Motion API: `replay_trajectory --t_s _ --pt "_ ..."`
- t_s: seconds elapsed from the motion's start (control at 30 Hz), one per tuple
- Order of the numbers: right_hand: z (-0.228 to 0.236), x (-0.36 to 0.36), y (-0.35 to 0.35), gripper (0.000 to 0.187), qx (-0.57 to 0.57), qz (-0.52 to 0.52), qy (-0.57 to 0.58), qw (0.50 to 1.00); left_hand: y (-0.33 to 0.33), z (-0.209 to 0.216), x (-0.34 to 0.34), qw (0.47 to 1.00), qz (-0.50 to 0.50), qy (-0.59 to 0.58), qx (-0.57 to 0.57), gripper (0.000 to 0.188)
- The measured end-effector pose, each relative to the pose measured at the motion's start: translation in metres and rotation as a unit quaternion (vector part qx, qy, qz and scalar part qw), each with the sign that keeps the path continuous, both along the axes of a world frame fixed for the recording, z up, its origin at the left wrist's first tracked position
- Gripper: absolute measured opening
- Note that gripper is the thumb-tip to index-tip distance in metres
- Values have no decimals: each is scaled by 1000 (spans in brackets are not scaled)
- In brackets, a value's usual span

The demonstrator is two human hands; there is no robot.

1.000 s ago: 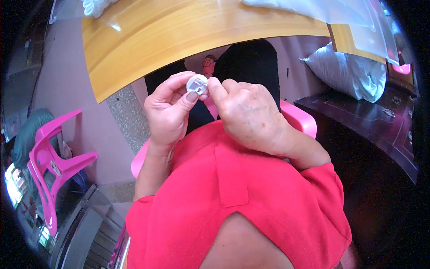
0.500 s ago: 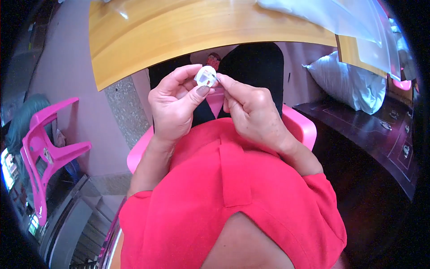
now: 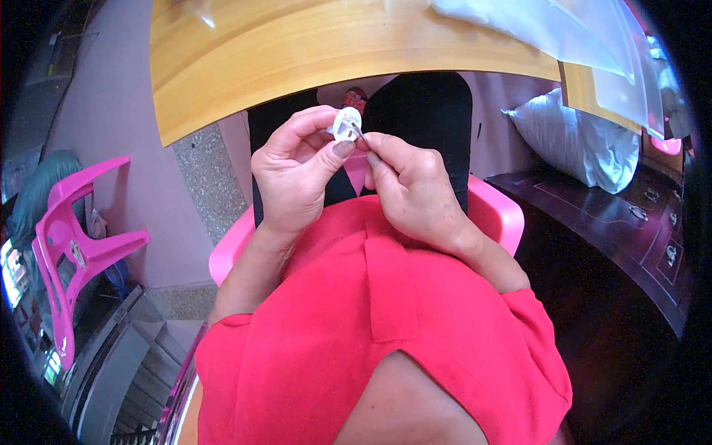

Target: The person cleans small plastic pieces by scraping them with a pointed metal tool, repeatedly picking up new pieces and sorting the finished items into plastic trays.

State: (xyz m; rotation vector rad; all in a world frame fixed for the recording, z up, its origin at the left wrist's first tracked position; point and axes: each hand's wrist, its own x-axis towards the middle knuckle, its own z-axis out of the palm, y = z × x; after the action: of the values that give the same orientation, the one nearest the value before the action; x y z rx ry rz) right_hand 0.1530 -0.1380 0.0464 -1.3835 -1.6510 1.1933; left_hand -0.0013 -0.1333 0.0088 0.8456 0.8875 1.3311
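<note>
The white round piece [image 3: 347, 123] has turned a little more sideways since the earlier frame.
Over the black trousers [image 3: 426, 122], the left hand [image 3: 293, 167] pinches it near the rim, while the right hand [image 3: 415, 178] has thumb and forefinger closed on a thin tool [image 3: 359, 132], its tip at the piece's face. For good work, I think the left pinch should be firm and the tool should press gently.
</note>
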Motion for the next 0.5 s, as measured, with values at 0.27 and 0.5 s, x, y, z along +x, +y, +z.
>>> replay_trajectory --t_s 0.27,0.5 --pt "-7 -3 -3 16 40 12 11 999 0 0 0 999 4 -36 -24 32" --pt "-9 -4 -3 19 113 26 -21 993 0 0 2 1000 13 -24 15 28"
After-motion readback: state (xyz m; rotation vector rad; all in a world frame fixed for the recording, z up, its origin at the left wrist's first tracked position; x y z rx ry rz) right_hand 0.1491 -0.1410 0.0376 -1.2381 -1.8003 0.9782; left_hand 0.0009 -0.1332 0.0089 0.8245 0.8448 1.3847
